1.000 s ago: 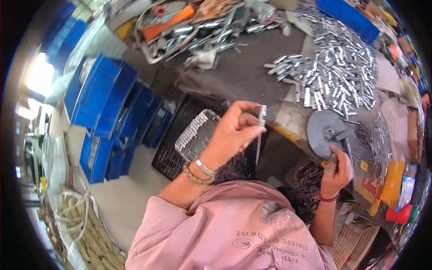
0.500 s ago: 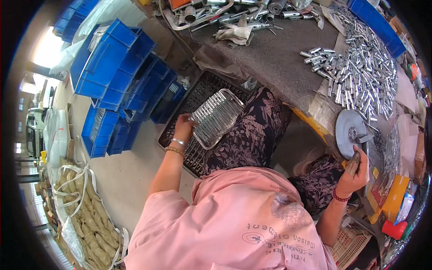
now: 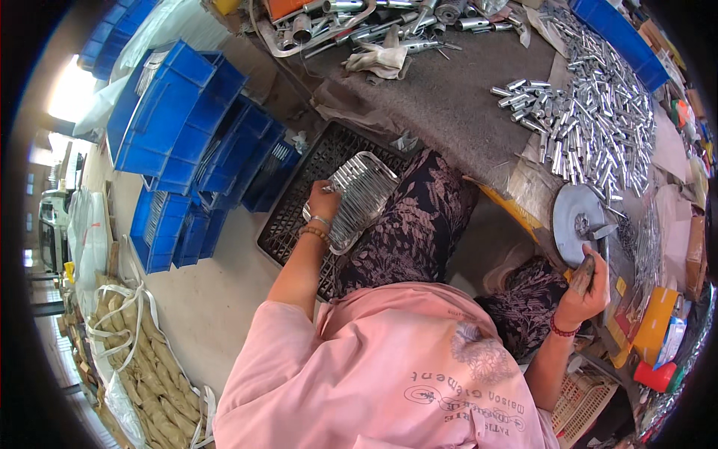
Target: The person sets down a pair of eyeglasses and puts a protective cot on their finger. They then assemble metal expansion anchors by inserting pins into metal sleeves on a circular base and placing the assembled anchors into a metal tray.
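Desk [image 3: 449,112]: spreads from 12 to 3 o'clock, carrying loose metalwork within the person's reach.
Blue bins [image 3: 161,112]: stacked at 10 o'clock, on the left, probably so that the sorted metal inside stays separate.
Tube pile [image 3: 591,120]: heaped loose on the desk at 2 o'clock, seemingly for easy picking.
Black crate [image 3: 280,232]: beneath the tray, apparently raising it beside the patterned trousers [image 3: 407,232].
Metal tray [image 3: 385,173]: just above centre toward 12 o'clock, its rim likely keeping the contents together.
Grey disc [image 3: 572,213]: at 3 o'clock by the desk's edge, near one hand.
Left hand [image 3: 323,200]: fingers curled at the tray's 9 o'clock side; whether they pinch a piece cannot be told.
Right hand [image 3: 587,288]: between 3 and 4 o'clock, fingers bent by the disc's lower rim; its dark patch may be a covering or something held.
Slender pieces [image 3: 351,217]: side by side in the tray, probably for compactness.
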Tool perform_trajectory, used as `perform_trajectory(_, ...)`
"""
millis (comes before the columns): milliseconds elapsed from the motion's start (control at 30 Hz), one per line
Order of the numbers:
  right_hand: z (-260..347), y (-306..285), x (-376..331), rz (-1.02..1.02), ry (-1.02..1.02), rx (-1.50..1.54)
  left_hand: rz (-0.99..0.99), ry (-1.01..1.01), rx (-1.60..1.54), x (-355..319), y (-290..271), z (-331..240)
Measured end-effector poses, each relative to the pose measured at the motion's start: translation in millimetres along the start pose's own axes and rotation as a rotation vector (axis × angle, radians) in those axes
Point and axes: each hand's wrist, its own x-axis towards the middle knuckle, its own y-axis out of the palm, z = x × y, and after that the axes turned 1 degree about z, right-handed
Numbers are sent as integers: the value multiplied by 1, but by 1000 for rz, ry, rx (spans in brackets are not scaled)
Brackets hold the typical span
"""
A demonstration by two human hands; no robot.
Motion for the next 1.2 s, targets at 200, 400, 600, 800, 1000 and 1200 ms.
perform_trajectory(200,1,-1,0,10,13,-7,4,-1,61,-13,9,-25)
perform_trajectory(400,12,-2,8,-39,-32,-37,-177,315,68,1,13,2)
perform_trajectory(600,12,-6,13,-6,-86,17,-230,653,-271,-30,-13,-122)
perform_trajectory(800,19,-9,16,13,-45,56,185,1121,-233,-165,-7,-301)
perform_trajectory(1000,24,-25,25,141,14,225,553,1083,52,-222,54,-368)
perform_trajectory(1200,13,-68,70,125,68,-7,416,1198,365,-225,94,-385)
